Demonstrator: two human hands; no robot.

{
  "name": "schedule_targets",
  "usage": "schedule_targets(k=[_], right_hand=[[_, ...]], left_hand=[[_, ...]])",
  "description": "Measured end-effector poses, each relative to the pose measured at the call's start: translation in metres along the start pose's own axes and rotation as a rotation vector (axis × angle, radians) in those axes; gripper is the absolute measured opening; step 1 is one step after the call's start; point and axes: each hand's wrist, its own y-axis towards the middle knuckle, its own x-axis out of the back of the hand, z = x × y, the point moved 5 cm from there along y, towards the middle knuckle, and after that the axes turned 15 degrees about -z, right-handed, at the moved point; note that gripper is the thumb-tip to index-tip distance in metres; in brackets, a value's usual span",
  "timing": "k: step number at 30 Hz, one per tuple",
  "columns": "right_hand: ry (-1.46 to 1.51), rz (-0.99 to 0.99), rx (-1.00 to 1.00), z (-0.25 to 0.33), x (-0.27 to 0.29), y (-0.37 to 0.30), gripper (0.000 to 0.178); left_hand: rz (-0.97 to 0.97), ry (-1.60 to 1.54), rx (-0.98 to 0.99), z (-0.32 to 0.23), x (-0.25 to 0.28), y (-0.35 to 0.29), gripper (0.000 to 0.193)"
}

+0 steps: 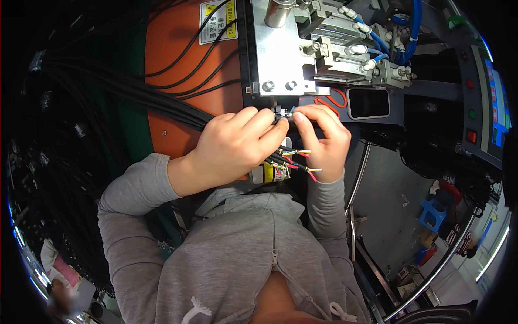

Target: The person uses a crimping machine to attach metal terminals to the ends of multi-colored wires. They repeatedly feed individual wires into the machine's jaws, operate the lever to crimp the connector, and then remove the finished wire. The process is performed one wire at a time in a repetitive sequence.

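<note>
Just below the machine's metal block, both my hands meet at a small, pale cable end (284, 113) with thin wires, one of them blue. My left hand (233, 143) is closed in a pinch on the black cable at this end. From the other side my right hand (327, 139) pinches a thin wire with thumb and forefinger. Beneath my left hand, more black cables (178, 112) run in from the left. Their stripped ends (295, 162), with red, yellow, white and blue wires, stick out between my hands. My fingers partly hide the pinched end.
The machine's metal block (280, 59) and pneumatic cylinders (350, 59) stand right in front of my hands. Red-handled scissors (335, 101) and a phone (368, 103) lie to the right. A control panel (488, 102) rises at far right. An orange surface (189, 65) lies under the cables.
</note>
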Motion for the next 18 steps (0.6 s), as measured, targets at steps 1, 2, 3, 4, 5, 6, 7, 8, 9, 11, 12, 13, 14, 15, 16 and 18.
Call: schedule_targets(k=[1,2,3,4,5,6,7,8,9,11,12,13,14,15,16,18], right_hand=[[-0.074,-0.020,0.034,0.002,-0.005,0.000,0.005],[-0.120,-0.006,0.014,0.003,-0.008,-0.001,0.004],[-0.145,0.013,0.016,0.005,-0.010,-0.002,0.004],[-0.171,0.032,0.018,0.007,-0.011,-0.003,0.004],[-0.162,0.026,0.056,0.008,-0.011,-0.003,0.005],[-0.154,0.019,0.094,0.008,-0.010,-0.004,0.005],[-0.146,0.012,0.132,0.008,-0.010,-0.005,0.005],[-0.114,-0.018,0.139,0.005,-0.011,-0.005,0.006],[-0.081,-0.048,0.142,0.001,-0.013,-0.005,0.006],[0.006,-0.068,0.023,-0.007,-0.015,-0.006,0.006],[0.057,-0.058,-0.102,-0.013,-0.016,-0.008,0.006],[0.109,-0.048,-0.226,-0.018,-0.017,-0.011,0.006],[0.265,-0.012,-0.412,-0.035,-0.022,-0.018,0.007],[0.351,0.017,-0.527,-0.041,-0.025,-0.020,0.006],[0.438,0.045,-0.641,-0.046,-0.028,-0.022,0.005],[0.419,0.040,-0.572,-0.053,-0.027,-0.025,0.007]], left_hand=[[0.018,0.028,0.010,0.000,-0.002,0.000,0.034],[0.037,0.056,0.021,0.000,-0.004,-0.001,0.034],[0.044,0.080,0.027,-0.001,-0.004,-0.001,0.034],[0.051,0.104,0.033,-0.001,-0.003,-0.002,0.034],[0.058,0.128,0.039,-0.002,-0.003,-0.002,0.034],[0.057,0.129,0.045,-0.003,-0.003,-0.002,0.034],[0.056,0.131,0.050,-0.003,-0.004,-0.002,0.034],[0.055,0.133,0.056,-0.003,-0.004,-0.002,0.034],[0.052,0.131,0.053,-0.003,-0.004,-0.002,0.034],[0.047,0.126,0.047,-0.001,-0.005,-0.002,0.034],[0.042,0.117,0.042,-0.001,-0.005,-0.002,0.034],[0.037,0.108,0.036,0.000,-0.005,-0.002,0.033],[0.031,0.099,0.031,0.002,-0.005,-0.003,0.032],[0.022,0.085,0.037,0.004,-0.005,-0.002,0.031],[0.012,0.072,0.042,0.006,-0.005,-0.002,0.030],[-0.004,0.063,0.056,0.009,-0.004,-0.001,0.027]])
